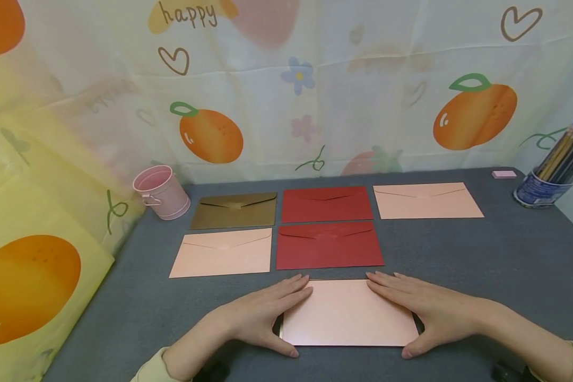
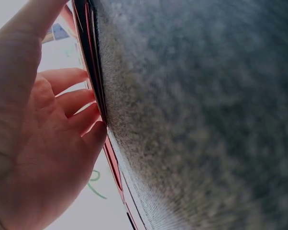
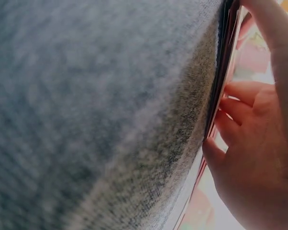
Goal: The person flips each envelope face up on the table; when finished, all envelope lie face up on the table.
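Envelope stack (image 1: 350, 315), fingers (image 1: 293, 301) touching both ends

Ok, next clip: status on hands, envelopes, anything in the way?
Left hand and right hand touching opposite ends of the envelope pile. Pink on top, several layers beneath. Nothing seen lying over it; nearer red envelope just beyond.

Stack (image 1: 348, 314) pale pink on top. Envelopes (image 1: 330, 253): two red, two pink, one gold. Table (image 1: 458, 254) dark grey. Cloth (image 1: 339, 101) fruit-printed.
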`<state>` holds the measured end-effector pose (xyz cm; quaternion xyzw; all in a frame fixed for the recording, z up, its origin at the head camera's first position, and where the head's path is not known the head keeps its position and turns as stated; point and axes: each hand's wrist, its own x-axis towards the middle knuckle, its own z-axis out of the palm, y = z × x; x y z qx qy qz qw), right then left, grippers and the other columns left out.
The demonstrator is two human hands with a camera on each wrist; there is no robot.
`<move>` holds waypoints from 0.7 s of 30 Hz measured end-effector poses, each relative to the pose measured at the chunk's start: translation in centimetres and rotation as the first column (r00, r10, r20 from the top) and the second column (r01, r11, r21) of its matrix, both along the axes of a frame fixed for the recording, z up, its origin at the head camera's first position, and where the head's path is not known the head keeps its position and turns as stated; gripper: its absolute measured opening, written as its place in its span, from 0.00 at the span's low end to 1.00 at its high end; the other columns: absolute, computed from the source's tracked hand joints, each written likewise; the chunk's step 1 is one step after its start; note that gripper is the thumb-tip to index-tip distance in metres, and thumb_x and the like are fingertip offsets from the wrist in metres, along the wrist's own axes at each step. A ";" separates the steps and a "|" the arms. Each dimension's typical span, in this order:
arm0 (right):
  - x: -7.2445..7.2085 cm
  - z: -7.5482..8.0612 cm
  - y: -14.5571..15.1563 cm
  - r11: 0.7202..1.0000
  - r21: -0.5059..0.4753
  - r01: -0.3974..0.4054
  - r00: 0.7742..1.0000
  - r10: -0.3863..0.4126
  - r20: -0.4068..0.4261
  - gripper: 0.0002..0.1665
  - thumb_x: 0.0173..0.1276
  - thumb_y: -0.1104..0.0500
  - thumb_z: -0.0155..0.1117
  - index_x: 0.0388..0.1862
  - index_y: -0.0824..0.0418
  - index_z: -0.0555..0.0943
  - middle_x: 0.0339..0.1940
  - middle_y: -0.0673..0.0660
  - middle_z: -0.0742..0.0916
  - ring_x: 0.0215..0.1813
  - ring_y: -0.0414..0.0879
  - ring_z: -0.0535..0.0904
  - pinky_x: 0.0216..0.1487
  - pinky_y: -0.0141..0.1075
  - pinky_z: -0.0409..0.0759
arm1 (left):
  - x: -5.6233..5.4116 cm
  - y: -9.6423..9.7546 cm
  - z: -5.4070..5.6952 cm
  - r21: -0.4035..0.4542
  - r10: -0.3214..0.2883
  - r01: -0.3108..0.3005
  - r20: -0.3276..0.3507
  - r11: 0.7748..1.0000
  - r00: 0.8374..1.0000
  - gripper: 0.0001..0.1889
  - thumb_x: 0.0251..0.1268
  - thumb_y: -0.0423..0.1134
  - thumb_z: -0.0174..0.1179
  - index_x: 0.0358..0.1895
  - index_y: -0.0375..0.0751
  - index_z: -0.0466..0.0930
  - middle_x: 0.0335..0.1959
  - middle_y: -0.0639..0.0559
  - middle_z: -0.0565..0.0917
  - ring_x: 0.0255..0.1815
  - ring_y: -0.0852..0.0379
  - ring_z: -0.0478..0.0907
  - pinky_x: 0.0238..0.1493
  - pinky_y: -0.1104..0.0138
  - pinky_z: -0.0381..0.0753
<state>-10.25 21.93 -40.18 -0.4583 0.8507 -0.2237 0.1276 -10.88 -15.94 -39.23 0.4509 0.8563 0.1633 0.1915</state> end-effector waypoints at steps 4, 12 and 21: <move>0.1 0.2 0.0 0.999 0.019 0.028 0.999 -0.029 0.019 0.59 0.59 0.30 0.64 0.80 0.50 0.50 0.80 0.49 0.56 0.77 0.54 0.53 0.72 0.23 0.41 | 0.1 -0.1 0.1 0.012 0.022 -0.022 0.024 1.000 0.999 0.50 0.56 0.62 0.66 0.78 0.49 0.51 0.80 0.54 0.45 0.79 0.54 0.42 0.71 0.55 0.60; 0.0 0.8 0.4 1.000 -0.019 0.018 1.000 -0.018 0.008 0.50 0.65 0.35 0.63 0.79 0.49 0.55 0.78 0.50 0.61 0.74 0.61 0.59 0.74 0.38 0.54 | -0.1 -0.4 0.6 0.104 0.051 -0.062 0.102 0.993 0.994 0.41 0.61 0.60 0.62 0.75 0.53 0.59 0.78 0.55 0.52 0.78 0.57 0.47 0.71 0.53 0.60; -1.0 1.0 0.8 0.960 -0.279 0.000 0.999 0.012 0.039 0.31 0.68 0.57 0.65 0.70 0.53 0.72 0.67 0.53 0.77 0.65 0.45 0.74 0.56 0.38 0.78 | -0.9 -0.6 0.4 0.311 0.085 -0.107 0.083 0.944 0.993 0.26 0.68 0.54 0.58 0.66 0.51 0.74 0.68 0.55 0.72 0.70 0.60 0.65 0.65 0.58 0.69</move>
